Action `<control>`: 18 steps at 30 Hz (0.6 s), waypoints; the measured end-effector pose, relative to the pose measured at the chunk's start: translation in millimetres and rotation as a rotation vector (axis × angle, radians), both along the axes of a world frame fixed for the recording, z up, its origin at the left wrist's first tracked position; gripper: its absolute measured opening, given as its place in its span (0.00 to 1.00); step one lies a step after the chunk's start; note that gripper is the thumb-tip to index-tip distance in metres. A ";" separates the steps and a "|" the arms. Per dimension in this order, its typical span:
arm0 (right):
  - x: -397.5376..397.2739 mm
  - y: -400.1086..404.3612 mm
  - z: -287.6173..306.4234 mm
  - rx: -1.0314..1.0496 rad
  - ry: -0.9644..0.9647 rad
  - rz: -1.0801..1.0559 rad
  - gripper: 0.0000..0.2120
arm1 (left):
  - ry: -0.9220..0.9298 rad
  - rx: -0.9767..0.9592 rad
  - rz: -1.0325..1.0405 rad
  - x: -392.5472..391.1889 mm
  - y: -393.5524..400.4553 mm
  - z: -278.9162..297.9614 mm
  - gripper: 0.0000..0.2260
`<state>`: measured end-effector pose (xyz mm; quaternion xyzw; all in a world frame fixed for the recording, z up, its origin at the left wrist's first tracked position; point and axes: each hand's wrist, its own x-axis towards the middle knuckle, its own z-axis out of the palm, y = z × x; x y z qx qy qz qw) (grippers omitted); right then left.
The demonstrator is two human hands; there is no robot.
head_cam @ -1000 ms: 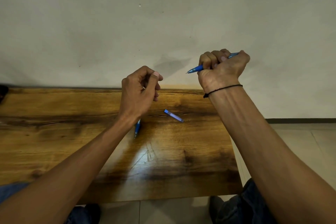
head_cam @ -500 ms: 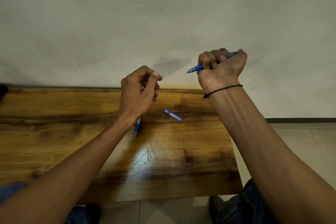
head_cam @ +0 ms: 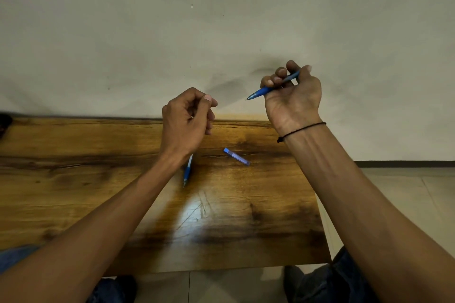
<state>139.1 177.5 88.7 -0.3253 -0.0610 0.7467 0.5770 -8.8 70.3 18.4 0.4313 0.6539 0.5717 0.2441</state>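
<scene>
My right hand [head_cam: 293, 96] is raised in front of the wall and grips a blue mechanical pencil [head_cam: 264, 91], whose tip points left and slightly down. My left hand [head_cam: 187, 120] hovers over the far edge of the wooden table [head_cam: 98, 179], its fingers curled and its thumb pressed to the forefinger. A small pale bit shows inside the left hand's curl; I cannot tell what it is. A second blue pen [head_cam: 187, 172] lies on the table, partly hidden under my left wrist. A small blue lead case [head_cam: 236, 156] lies to its right.
The table's right edge [head_cam: 320, 216] ends near my right forearm, with tiled floor [head_cam: 406, 192] beyond it. A plain wall [head_cam: 221, 32] stands right behind the table. A dark object [head_cam: 3, 123] sits at the far left edge.
My right hand has turned and loosened its fist, so the fingers now spread along the pencil. My left hand has barely moved.
</scene>
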 end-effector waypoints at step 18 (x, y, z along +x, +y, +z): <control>-18.5 -25.3 -81.6 0.138 -1.019 0.452 0.13 | 0.023 -0.452 -0.208 -16.1 7.3 -23.5 0.10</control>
